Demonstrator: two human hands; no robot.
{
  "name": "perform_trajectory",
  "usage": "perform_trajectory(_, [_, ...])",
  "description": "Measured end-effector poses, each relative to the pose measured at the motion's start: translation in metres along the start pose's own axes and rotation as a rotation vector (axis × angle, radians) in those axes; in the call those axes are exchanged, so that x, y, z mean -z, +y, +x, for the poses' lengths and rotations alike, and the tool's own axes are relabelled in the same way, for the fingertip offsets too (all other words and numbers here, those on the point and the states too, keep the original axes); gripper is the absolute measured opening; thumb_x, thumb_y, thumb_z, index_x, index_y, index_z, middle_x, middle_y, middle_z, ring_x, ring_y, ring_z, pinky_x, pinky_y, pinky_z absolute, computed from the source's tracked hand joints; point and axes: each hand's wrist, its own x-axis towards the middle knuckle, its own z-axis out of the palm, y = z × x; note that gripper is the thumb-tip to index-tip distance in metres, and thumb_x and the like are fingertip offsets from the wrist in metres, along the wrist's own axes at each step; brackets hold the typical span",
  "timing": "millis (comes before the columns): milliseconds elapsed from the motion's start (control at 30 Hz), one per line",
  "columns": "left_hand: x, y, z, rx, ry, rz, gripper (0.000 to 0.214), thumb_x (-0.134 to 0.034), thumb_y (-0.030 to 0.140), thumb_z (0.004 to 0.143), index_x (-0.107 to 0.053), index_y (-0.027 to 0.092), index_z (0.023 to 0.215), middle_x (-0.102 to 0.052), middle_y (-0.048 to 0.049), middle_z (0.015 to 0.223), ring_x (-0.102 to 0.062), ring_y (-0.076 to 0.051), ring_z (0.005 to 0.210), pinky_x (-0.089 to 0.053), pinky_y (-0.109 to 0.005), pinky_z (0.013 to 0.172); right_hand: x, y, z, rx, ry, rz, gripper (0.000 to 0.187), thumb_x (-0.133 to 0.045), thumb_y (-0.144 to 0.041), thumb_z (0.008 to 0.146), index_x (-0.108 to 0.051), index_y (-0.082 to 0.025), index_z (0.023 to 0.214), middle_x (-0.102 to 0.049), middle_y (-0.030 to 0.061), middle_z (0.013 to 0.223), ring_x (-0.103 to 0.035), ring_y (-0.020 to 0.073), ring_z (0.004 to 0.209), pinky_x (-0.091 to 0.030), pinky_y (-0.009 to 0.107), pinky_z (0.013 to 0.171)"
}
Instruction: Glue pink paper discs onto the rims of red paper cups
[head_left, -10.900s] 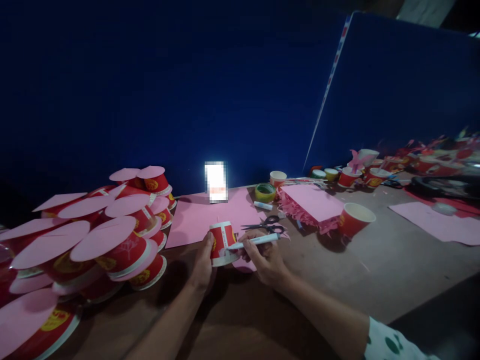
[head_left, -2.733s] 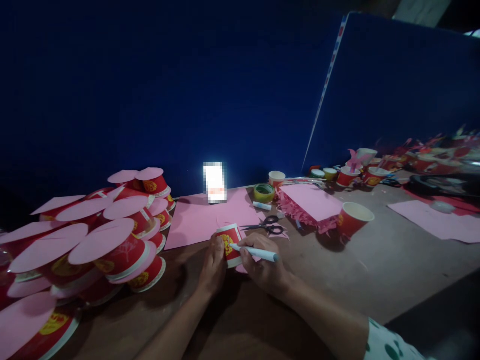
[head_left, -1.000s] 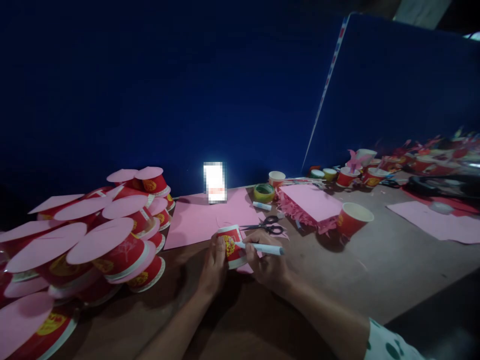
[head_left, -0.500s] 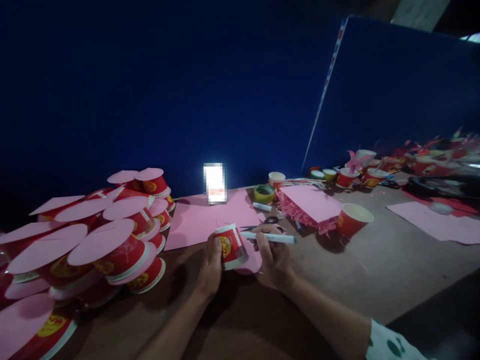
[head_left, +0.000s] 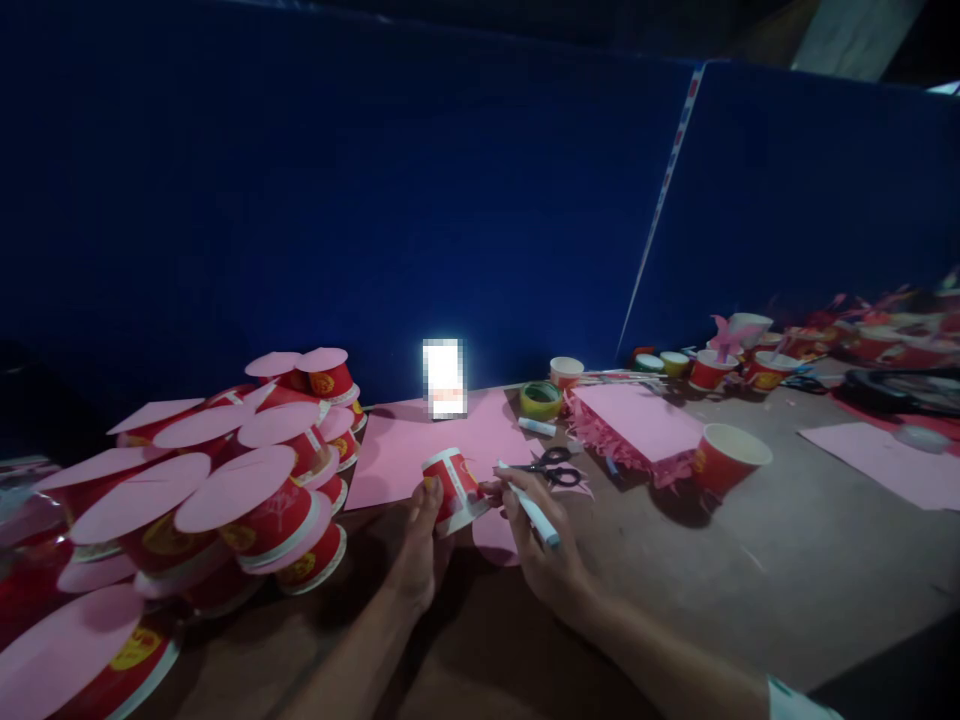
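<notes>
- Blue partition (head_left: pixel 375 200): two panels standing along the far edge of the counter, meeting at a taped seam.
- Counter (head_left: pixel 750 580): brown surface that carries everything listed here.
- Heap of cups (head_left: pixel 240 490): red paper cups, each capped with a pink paper disc, piled at the left. They bear yellow emblems, and the print is too small to read.
- Pink sheet (head_left: pixel 405 450): lies flat, just behind the hands.
- Fringed pink stack (head_left: pixel 637 420): lies right of the sheet, with cut edges.
- Left hand (head_left: pixel 420 545): fingers are closed around the red cup.
- Right hand (head_left: pixel 544 545): fingers pinch the pen, and the fingertips are close to the cup's rim.
- Spare cup (head_left: pixel 726 458): red, upright and open, well apart to the right.
- Red cup (head_left: pixel 452 487): held base-up and tilted, over the near edge of the pink sheet. It has a white band and a yellow emblem; the lettering is unreadable.
- Pink disc (head_left: pixel 495 530): on the counter below the held cup.
- Scissors (head_left: pixel 551 465): black-handled, just beyond the right hand.
- Pen (head_left: pixel 534 505): white barrel, slanting away from the cup.
- Tape roll (head_left: pixel 541 400): green-yellow, near the partition.
</notes>
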Motion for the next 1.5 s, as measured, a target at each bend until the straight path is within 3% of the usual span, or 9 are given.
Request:
perform_trajectory(200, [0.001, 0.001, 0.003, -0.063, -0.028, 0.008, 0.026, -0.063, 0.03, 0.076, -0.057, 0.017, 0.098, -0.069, -0.0035, 0.092, -0.065, -0.018, 0.087, -0.047, -0.035, 0.087, 0.002, -0.008, -0.003, 0.105, -0.062, -0.074, 0.025, -0.045, -0.018, 0.091, -0.056, -0.022, 0.114, -0.066, 0.0069, 0.103, -0.064, 0.018, 0.091, -0.051, 0.031, 0.081])
perform_trajectory(533, [0.003, 0.009, 0.004, 0.057, 0.005, -0.042, 0.031, -0.058, 0.033, 0.078, -0.061, 0.014, 0.103, -0.07, -0.0055, 0.093, -0.067, -0.02, 0.084, -0.051, -0.033, 0.079, 0.009, -0.009, 0.0, 0.171, -0.007, -0.067, 0.024, -0.047, -0.02, 0.089, -0.061, -0.022, 0.108, -0.067, 0.0065, 0.094, -0.063, 0.0197, 0.088, -0.05, 0.033, 0.08])
perform_trajectory(667, [0.006, 0.009, 0.006, 0.102, 0.094, -0.063, 0.027, -0.061, 0.036, 0.077, -0.062, 0.015, 0.093, -0.071, -0.0047, 0.083, -0.067, -0.02, 0.077, -0.052, -0.03, 0.072, 0.009, -0.01, -0.003, 0.17, -0.017, -0.079, 0.015, -0.05, -0.022, 0.087, -0.062, -0.02, 0.095, -0.067, 0.0051, 0.084, -0.063, 0.0179, 0.076, -0.05, 0.029, 0.068])
perform_trajectory(800, [0.006, 0.007, 0.006, 0.069, 0.088, -0.026, 0.027, -0.066, 0.035, 0.075, -0.061, 0.016, 0.092, -0.07, -0.0031, 0.081, -0.067, -0.017, 0.073, -0.052, -0.027, 0.067, 0.005, -0.012, -0.005, 0.06, -0.088, -0.101, 0.008, -0.05, -0.021, 0.085, -0.055, -0.019, 0.09, -0.06, -0.0001, 0.066, -0.058, 0.0135, 0.057, -0.047, 0.025, 0.054])
perform_trajectory(900, [0.005, 0.006, 0.005, 0.038, 0.063, 0.009, 0.024, -0.066, 0.034, 0.075, -0.061, 0.016, 0.09, -0.068, -0.0004, 0.075, -0.065, -0.013, 0.066, -0.05, -0.022, 0.061, 0.003, -0.013, -0.007, 0.026, -0.131, -0.098, 0.005, -0.05, -0.022, 0.085, -0.053, -0.019, 0.085, -0.058, -0.0008, 0.064, -0.055, 0.0126, 0.054, -0.045, 0.024, 0.051])
perform_trajectory(1000, [0.003, 0.005, 0.004, -0.016, 0.028, 0.034, 0.024, -0.067, 0.034, 0.075, -0.061, 0.016, 0.09, -0.066, 0.001, 0.071, -0.062, -0.012, 0.063, -0.048, -0.021, 0.06, 0.003, -0.011, -0.007, 0.047, -0.138, -0.122, 0.007, -0.05, -0.024, 0.084, -0.054, -0.019, 0.081, -0.057, 0.0003, 0.065, -0.054, 0.0127, 0.055, -0.044, 0.024, 0.051])
perform_trajectory(1167, [0.0, 0.002, 0.004, -0.082, -0.027, 0.073, 0.027, -0.067, 0.033, 0.074, -0.059, 0.016, 0.093, -0.068, -0.002, 0.081, -0.065, -0.016, 0.074, -0.049, -0.028, 0.07, 0.004, -0.013, -0.005, 0.111, -0.138, -0.16, 0.008, -0.048, -0.024, 0.084, -0.054, -0.019, 0.08, -0.057, 0.001, 0.066, -0.052, 0.0132, 0.056, -0.043, 0.024, 0.052])
perform_trajectory(1500, [0.002, -0.003, 0.007, -0.121, 0.02, 0.108, 0.029, -0.069, 0.034, 0.071, -0.059, 0.016, 0.091, -0.066, -0.0004, 0.077, -0.063, -0.014, 0.069, -0.048, -0.027, 0.068, 0.003, -0.014, -0.005, 0.209, -0.144, -0.252, 0.009, -0.047, -0.022, 0.085, -0.054, -0.02, 0.08, -0.058, 0.0014, 0.068, -0.054, 0.0144, 0.06, -0.043, 0.026, 0.056])
